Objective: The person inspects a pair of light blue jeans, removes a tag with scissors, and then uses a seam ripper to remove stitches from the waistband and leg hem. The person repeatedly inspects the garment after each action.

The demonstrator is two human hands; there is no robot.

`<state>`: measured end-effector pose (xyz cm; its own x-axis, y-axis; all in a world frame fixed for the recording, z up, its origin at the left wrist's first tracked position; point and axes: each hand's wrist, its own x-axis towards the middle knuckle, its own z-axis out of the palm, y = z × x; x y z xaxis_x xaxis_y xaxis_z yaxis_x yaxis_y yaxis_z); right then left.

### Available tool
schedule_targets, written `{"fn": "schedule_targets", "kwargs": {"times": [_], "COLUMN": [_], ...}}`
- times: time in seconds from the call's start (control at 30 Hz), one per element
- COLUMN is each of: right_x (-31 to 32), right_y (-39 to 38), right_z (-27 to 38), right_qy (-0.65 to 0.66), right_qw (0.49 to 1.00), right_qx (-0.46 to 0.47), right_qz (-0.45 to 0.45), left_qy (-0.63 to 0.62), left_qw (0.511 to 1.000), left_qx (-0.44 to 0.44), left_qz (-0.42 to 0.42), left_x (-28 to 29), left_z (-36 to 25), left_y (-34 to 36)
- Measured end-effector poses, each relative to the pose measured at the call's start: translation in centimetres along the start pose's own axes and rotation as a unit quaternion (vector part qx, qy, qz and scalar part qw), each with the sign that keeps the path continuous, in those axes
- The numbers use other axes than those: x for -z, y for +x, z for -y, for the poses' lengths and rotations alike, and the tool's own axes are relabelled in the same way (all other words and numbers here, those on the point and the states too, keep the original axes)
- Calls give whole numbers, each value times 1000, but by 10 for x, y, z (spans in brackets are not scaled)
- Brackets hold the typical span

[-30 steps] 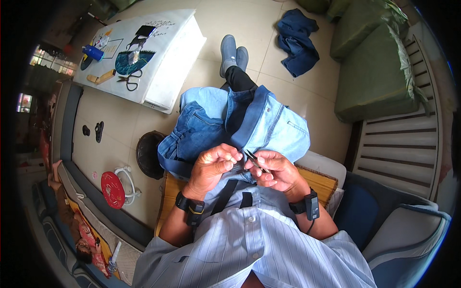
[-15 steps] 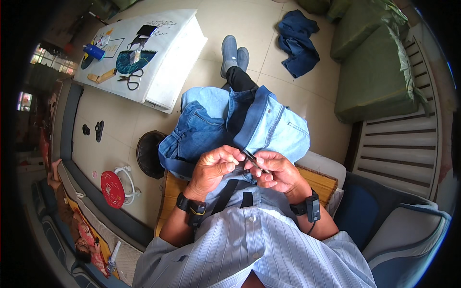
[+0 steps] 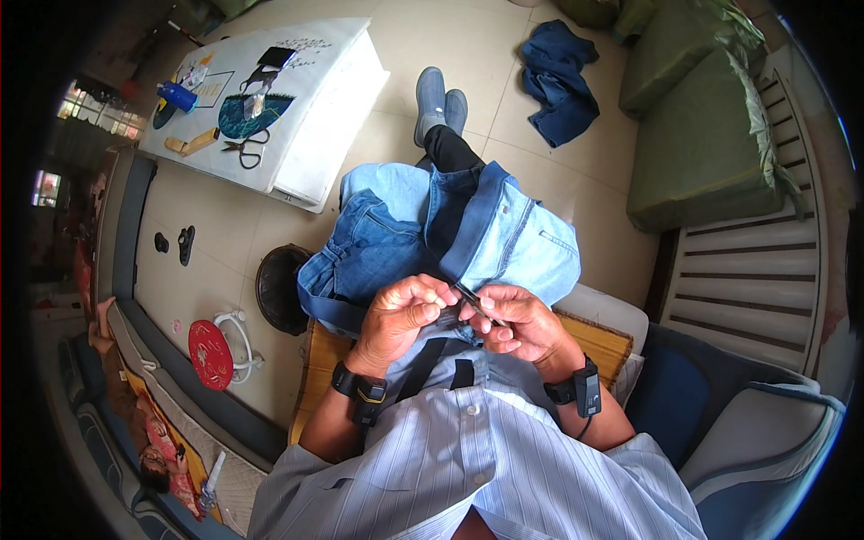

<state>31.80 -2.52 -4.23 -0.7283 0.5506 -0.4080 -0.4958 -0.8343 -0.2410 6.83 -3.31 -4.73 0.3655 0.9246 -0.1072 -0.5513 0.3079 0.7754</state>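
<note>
Light blue denim jeans (image 3: 526,238) lie spread over my lap, with a darker waistband and a darker folded denim part (image 3: 360,247) on the left. Above the near edge of the denim, my right hand (image 3: 522,319) is closed round a slim dark metal tool (image 3: 477,306) that looks like thread snips. The tool slants toward my left hand (image 3: 407,310), whose thumb and fingers are pinched close to its tip. Whatever the left fingers hold is too small to make out. Both wrists wear black strapped devices.
A white table (image 3: 301,153) at the far left bears black scissors (image 3: 246,149), a blue bottle (image 3: 177,96) and small items. A dark bin (image 3: 281,288) and a red stool (image 3: 211,355) stand left. Dark jeans (image 3: 560,81) lie on the floor. Another person (image 3: 155,450) reclines at lower left.
</note>
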Motion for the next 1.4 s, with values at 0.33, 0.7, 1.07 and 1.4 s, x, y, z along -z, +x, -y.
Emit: {"fn": "schedule_targets", "kwargs": {"times": [0.33,0.7,1.07,1.4], "right_x": [-3,-4,-8,-17], "right_y": [-1,1,-17,-11], "right_z": [-2,-4,0,-8], "right_qy": [-2,-3,-34,-18], "right_qw": [1000,999,998,997], "right_qx": [18,29,21,-32], "right_qz": [-15,-22,-58,-72], "left_qy": [9,20,97,80], "left_qw": [1000,1000,988,992], "left_qx": [8,11,-15,-51], "left_qz": [9,14,-115,-89], "left_x": [-1,1,6,-15], "left_z": [-1,1,6,-5], "left_y": [0,-2,-2,-3]}}
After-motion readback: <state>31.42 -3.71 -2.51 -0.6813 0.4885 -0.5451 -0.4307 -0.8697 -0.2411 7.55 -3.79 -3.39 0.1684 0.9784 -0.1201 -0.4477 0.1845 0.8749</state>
